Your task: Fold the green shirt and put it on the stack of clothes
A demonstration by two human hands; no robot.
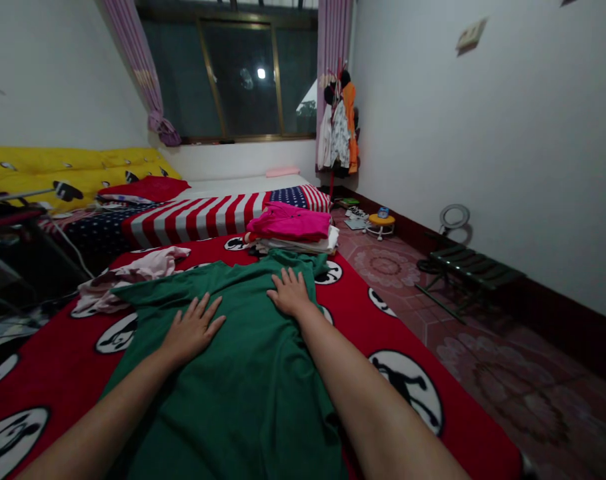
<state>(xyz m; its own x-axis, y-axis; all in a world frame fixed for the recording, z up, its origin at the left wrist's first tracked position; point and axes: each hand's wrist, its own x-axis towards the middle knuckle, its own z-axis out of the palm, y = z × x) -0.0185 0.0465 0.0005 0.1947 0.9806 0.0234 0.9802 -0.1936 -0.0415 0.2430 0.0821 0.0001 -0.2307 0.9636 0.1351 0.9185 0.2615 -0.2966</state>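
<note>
A green T-shirt [233, 373] lies spread out on a red blanket [363, 333] patterned with white ovals and dark figures. My left hand [191, 329] rests flat on the shirt's left half, fingers spread. Farther up, near the right shoulder of the shirt, my right hand [289, 292] lies palm down with its fingers apart. Beyond the shirt's far edge is a stack of folded clothes [293, 245], topped by a bright pink garment [293, 220]. A crumpled pale pink garment [147, 270] touches the shirt's left sleeve.
Behind the red blanket is a bed with a stars-and-stripes blanket [197, 217], a red pillow [147, 188] and a yellow cushion [73, 167]. On the tiled floor to the right stand a dark slatted folding stool [475, 263] and a small orange-topped stool [381, 220]. Clothes hang on a rack [340, 127].
</note>
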